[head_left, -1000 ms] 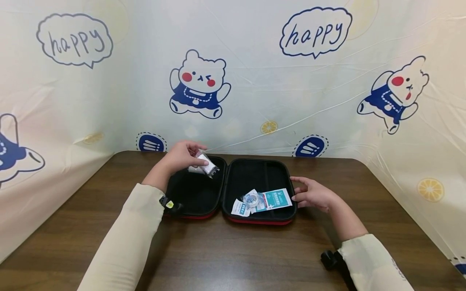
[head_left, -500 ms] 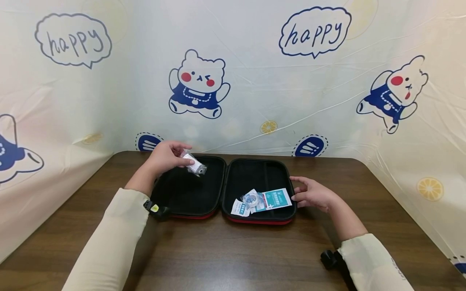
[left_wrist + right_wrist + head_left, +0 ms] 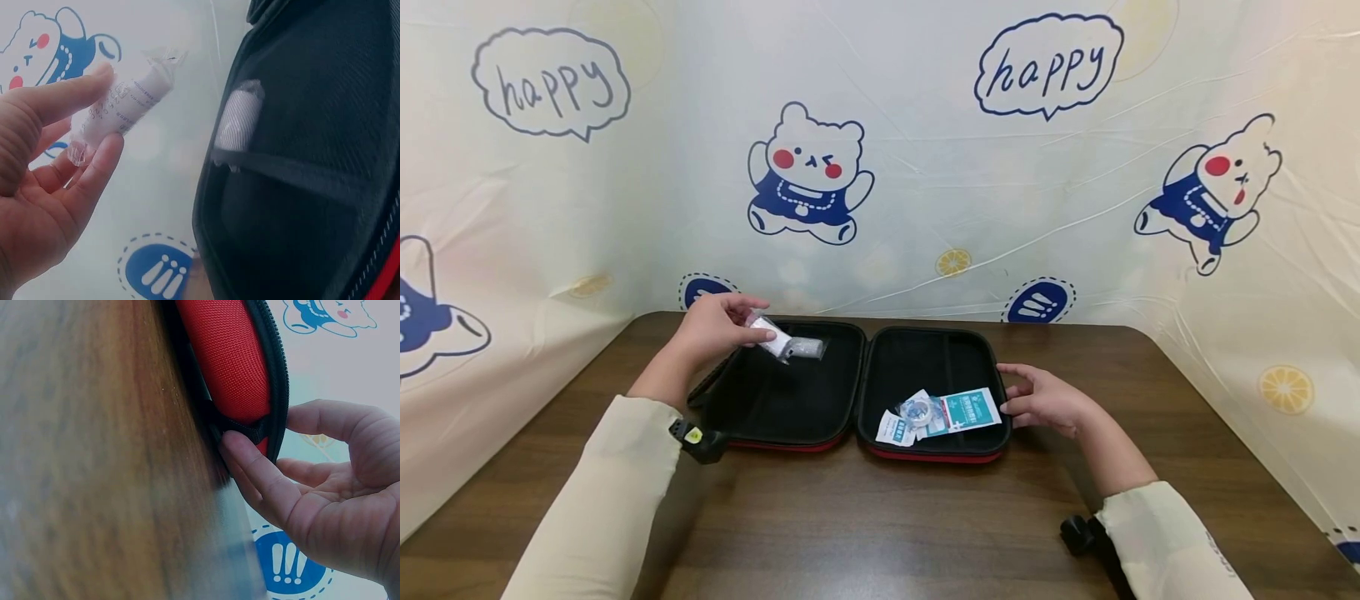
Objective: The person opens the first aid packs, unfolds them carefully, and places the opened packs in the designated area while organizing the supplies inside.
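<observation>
A roll (image 3: 130,102) is being pinched by the left hand (image 3: 711,326), the case (image 3: 910,358) is being gripped by the right hand (image 3: 1047,400); light pressure is probably being demanded!

Open case (image 3: 797,404) on brown table (image 3: 865,525)

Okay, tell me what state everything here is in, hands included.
Case: unzipped, lying open.
Left hand: pinching the upper roll.
Upper roll: held up, clear-wrapped.
Lower roll: wrapped, lying in the case.
Ring: lying on packets.
Packets: overlapping; sealing unclear.
Right hand: gripping the case's edge.
</observation>
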The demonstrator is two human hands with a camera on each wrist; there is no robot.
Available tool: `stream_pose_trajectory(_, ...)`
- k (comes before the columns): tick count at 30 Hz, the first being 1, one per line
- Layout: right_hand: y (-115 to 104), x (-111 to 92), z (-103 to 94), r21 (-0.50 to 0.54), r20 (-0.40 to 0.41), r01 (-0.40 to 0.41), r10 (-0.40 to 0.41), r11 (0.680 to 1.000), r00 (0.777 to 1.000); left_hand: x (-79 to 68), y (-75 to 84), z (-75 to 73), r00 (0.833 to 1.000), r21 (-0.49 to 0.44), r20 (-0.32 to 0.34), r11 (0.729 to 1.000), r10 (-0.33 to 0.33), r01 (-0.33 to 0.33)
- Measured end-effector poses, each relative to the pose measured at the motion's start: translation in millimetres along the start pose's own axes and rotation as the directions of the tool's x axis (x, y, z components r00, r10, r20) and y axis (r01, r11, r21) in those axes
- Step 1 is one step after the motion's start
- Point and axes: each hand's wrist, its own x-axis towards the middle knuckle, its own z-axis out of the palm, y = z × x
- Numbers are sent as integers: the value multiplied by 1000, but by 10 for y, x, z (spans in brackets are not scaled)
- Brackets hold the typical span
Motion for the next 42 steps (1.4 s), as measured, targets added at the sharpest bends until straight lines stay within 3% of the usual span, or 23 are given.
stream_pose_trajectory(5, -5, -1, 3, -1, 0, 2, -2, 1000, 1000, -39, -83, -50, 1000, 49, -20, 999, 3, -2)
stream_pose_trajectory(13, 0, -5, 14, -1, 4, 4, -4, 1000, 1000, -97, -241, -72, 999, 48, -52, 999, 2, 1)
stream_pose_trajectory(26, -19, -27, 14, 11, 9, 7, -7, 1000, 1000, -141, -431, -61, 994, 158, -97, 985, -48, 63)
stream_pose_trajectory(30, -16, -27, 21, 5, 17, 13, -14, 1000, 1000, -142, -478, -46, 994, 204, -82, 975, -77, 93)
stream_pose_trajectory(37, -6, -19, 14, 6, -2, 4, -4, 1000, 1000, -107, -556, 0, 996, 354, -52, 931, -73, 87)
stream_pose_trajectory(42, 1, -5, 3, 5, -6, 2, -2, 1000, 1000, -74, -541, 30, 994, 387, -22, 916, -104, 104)
